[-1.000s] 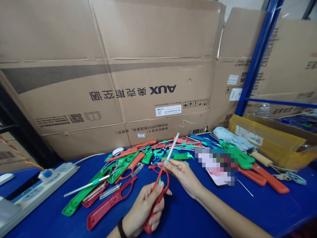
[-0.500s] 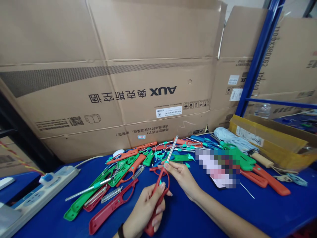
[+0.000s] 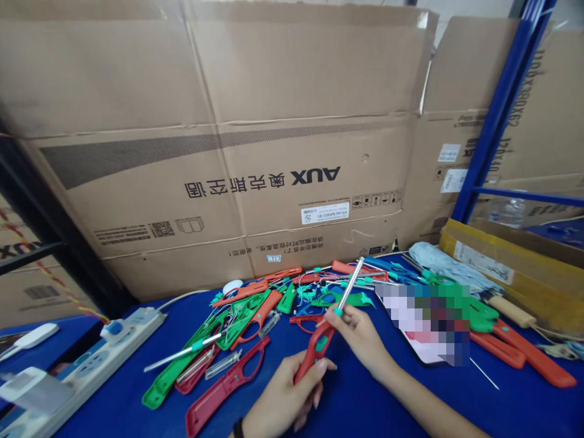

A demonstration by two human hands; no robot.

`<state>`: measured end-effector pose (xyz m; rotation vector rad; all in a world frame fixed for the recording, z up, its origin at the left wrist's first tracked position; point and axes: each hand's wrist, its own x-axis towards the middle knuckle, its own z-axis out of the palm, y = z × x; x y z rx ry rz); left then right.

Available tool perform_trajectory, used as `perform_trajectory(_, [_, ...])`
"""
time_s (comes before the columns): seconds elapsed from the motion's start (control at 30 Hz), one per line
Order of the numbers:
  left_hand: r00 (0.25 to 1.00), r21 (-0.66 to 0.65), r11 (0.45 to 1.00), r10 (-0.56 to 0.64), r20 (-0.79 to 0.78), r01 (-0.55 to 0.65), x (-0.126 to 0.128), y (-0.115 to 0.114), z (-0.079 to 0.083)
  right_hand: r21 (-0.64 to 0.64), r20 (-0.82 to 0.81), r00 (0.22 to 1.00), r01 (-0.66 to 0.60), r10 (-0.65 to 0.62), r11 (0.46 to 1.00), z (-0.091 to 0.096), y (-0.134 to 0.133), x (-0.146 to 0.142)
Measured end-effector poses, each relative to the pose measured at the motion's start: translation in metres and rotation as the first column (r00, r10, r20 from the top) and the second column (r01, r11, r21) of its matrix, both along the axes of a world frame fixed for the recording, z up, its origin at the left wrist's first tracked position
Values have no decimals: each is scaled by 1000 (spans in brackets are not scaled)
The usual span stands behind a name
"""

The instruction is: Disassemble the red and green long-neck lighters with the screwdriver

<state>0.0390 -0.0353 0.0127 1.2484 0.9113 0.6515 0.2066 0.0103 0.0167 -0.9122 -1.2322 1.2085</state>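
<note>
My left hand [image 3: 285, 398] is closed around the lower end of a red plastic handle shell [image 3: 316, 351], held tilted above the blue table [image 3: 365, 407]. My right hand [image 3: 360, 333] pinches a thin metal tube [image 3: 349, 286] with a green collar at the top of that red shell; the tube points up and to the right. Just behind lies a pile of red and green handle shells [image 3: 246, 313] mixed with more metal tubes and thin wires.
A white power strip [image 3: 98, 356] lies at the left table edge. Big cardboard boxes [image 3: 255, 152] wall off the back. A blue rack post [image 3: 499, 115] and a yellow-edged carton [image 3: 497, 261] stand at the right. A blurred flat object [image 3: 426, 322] lies right of my hands.
The view has shifted, so everything sits further right and lower in the frame. Both hands keep the same grip; the red shell and tube now tilt more to the right.
</note>
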Motion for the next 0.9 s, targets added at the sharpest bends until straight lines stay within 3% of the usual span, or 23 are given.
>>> perform_trajectory(0.1, [986, -126, 986, -94, 136, 111, -2, -1, 4, -12, 43, 976, -214, 215, 977, 4, -8, -5])
perform_trajectory(0.17, [969, -172, 971, -128, 209, 166, -4, -2, 7, -16, 50, 960, -275, 275, 961, 9, -12, -4])
perform_trajectory(0.37, [981, -169, 975, -120, 151, 145, -4, -7, 9, 14, 59, 952, -302, 301, 953, 19, -18, -2])
perform_trajectory(0.5, [985, -127, 980, -138, 105, 150, -2, -5, 6, 55, 115, 961, -261, 253, 964, 16, -19, -4])
perform_trajectory(0.63, [999, 129, 991, -25, -26, 28, -1, 2, 1, 57, 142, 985, -103, 94, 993, 13, -11, 0])
perform_trajectory(0.77, [935, 518, 850, 254, -249, -93, -10, 8, -1, 117, 206, 974, 69, -93, 991, 24, -6, 14])
perform_trajectory(0.83, [898, 595, 802, 303, -320, -59, -16, 9, 1, 146, 279, 950, 100, -138, 984, 34, -11, 28])
perform_trajectory(0.9, [875, 591, 807, 294, -384, -12, -22, 11, 4, 161, 461, 883, 17, -91, 987, 42, -24, 50])
